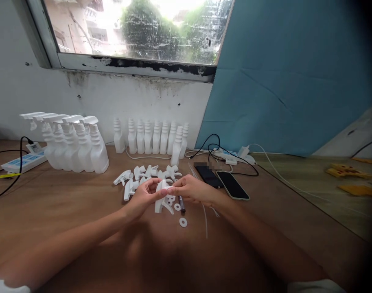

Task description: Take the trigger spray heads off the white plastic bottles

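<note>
Thumb and fingers of the left hand are clamping a white sprayer head, trigger hanging down, right in front of the wearer, just above the table. The right hand is pinching the same piece at its other end with thumb and fingertips, so both hands are meeting on it. Whether those fingertips are also holding some tiny part, I honestly can't tell.

Looks to me like some fiddly fitting or adjusting is going on at that end. If so, the next move is calling for a steady left grip and a careful push or twist from the right.

Okay, counts. Just below the hands, two white washers are lying clear of the rest, with a few more bunching up under the fingers (too overlapped to count). One dark pen is lying beside them. Some thin white tubes are poking out past the right wrist, number unclear. Behind the hands, at least six loose sprayer heads are piling up. Further right, two phones are lying side by side. Toward the wall, nine bare bottles are standing, and left of those I'm counting five bottles with sprayers on. Two power strips are flanking everything.
</note>
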The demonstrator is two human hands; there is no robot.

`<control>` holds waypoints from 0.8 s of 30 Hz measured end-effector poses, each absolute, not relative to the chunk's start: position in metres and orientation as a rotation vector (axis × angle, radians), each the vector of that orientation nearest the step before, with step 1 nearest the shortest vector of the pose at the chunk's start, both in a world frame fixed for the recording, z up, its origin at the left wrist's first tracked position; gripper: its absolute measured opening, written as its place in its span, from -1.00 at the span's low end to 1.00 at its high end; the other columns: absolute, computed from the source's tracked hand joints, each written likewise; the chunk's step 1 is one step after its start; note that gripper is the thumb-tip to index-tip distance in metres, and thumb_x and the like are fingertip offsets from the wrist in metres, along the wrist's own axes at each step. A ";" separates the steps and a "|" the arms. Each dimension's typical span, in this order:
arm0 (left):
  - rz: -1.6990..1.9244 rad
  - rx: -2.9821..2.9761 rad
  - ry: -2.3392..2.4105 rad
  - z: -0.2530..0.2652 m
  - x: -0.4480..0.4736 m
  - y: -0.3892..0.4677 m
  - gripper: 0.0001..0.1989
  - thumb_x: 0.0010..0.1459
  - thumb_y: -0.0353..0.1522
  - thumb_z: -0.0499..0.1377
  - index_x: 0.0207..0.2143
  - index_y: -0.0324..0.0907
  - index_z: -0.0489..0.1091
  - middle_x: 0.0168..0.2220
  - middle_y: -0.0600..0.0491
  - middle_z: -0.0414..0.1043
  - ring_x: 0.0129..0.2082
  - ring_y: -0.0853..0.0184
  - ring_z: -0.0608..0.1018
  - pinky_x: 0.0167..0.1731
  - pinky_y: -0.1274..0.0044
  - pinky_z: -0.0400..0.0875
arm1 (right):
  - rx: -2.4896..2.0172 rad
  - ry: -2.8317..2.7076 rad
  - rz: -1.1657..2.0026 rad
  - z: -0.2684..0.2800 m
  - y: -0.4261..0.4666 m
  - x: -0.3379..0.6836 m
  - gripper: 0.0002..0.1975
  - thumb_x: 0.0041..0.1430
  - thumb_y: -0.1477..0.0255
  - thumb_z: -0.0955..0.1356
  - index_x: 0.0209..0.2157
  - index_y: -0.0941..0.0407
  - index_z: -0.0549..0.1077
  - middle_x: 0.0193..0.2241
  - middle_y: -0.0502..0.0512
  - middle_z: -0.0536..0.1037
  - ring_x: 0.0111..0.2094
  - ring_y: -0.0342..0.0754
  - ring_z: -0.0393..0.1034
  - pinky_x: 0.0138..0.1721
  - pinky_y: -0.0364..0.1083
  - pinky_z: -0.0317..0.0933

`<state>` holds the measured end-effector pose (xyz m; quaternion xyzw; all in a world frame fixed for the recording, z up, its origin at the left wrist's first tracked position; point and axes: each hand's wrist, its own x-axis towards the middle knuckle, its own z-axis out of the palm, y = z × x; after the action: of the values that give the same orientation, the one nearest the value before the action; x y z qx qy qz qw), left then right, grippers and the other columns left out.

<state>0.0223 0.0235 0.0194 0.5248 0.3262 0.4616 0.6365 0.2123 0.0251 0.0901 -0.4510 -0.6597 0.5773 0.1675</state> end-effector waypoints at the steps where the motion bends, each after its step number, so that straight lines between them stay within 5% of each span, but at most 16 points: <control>1: 1.075 1.190 0.735 0.018 0.022 0.023 -0.57 -0.01 -0.25 0.35 -0.12 -0.22 0.37 -0.19 -0.03 0.47 -0.17 0.29 0.50 -0.17 0.53 0.38 | -1.291 -1.877 1.623 0.089 0.027 0.213 -0.46 -0.11 0.11 0.49 -0.67 0.15 0.14 -0.73 -0.16 -0.07 -0.68 -0.33 -0.25 -0.66 -0.16 -0.41; 7: 1.087 1.020 0.768 0.008 0.004 0.024 -0.59 0.00 -0.28 0.34 -0.12 -0.21 0.36 -0.26 0.01 0.44 -0.33 0.38 0.49 -0.36 0.61 0.38 | -1.383 -1.651 1.329 0.090 0.061 0.253 -0.50 -0.06 -0.01 0.42 -0.38 0.19 0.46 -0.75 -0.22 -0.05 -0.72 -0.33 -0.26 -0.71 -0.22 -0.36; 11: 0.911 0.823 0.626 0.007 0.000 0.019 -0.62 0.04 -0.27 0.26 -0.09 -0.19 0.33 -0.37 0.03 0.40 -0.52 0.40 0.44 -0.55 0.59 0.33 | -1.277 -1.519 1.259 0.075 0.092 0.279 -0.45 -0.02 -0.05 0.37 -0.26 0.17 0.41 -0.65 -0.12 0.18 -0.65 -0.26 0.07 -0.60 -0.22 0.08; 14: 0.818 0.723 0.583 0.007 0.005 0.015 -0.63 0.03 -0.29 0.20 -0.08 -0.14 0.30 -0.38 0.06 0.36 -0.57 0.39 0.44 -0.64 0.60 0.24 | -1.369 -1.571 1.180 0.052 0.106 0.282 -0.44 -0.08 0.03 0.44 -0.19 0.17 0.41 -0.34 0.16 0.46 -0.29 -0.05 0.39 -0.25 -0.07 0.30; 18: 0.783 0.718 0.543 0.004 0.007 0.013 -0.68 0.08 -0.26 0.14 -0.10 -0.15 0.33 -0.37 0.07 0.32 -0.61 0.42 0.41 -0.72 0.63 0.09 | -1.480 -1.952 0.738 0.035 0.111 0.278 -0.44 0.00 0.17 0.43 0.01 0.14 0.36 0.07 0.30 0.35 0.11 0.15 0.23 0.06 0.06 0.16; 24: 0.759 0.693 0.578 -0.002 0.008 0.013 -0.72 0.14 -0.20 0.15 -0.22 -0.24 0.36 -0.42 0.07 0.28 -0.61 0.48 0.38 -0.70 0.65 0.10 | -1.157 -2.527 0.674 0.042 0.095 0.263 -0.80 0.17 0.50 0.29 -0.20 0.17 0.50 -0.31 0.11 0.55 -0.27 -0.06 0.43 -0.18 -0.08 0.28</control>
<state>0.0077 0.0131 -0.0018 0.3266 0.2726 0.3579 0.8312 0.2630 0.0946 0.0416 -0.4004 -0.8749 0.2334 0.1404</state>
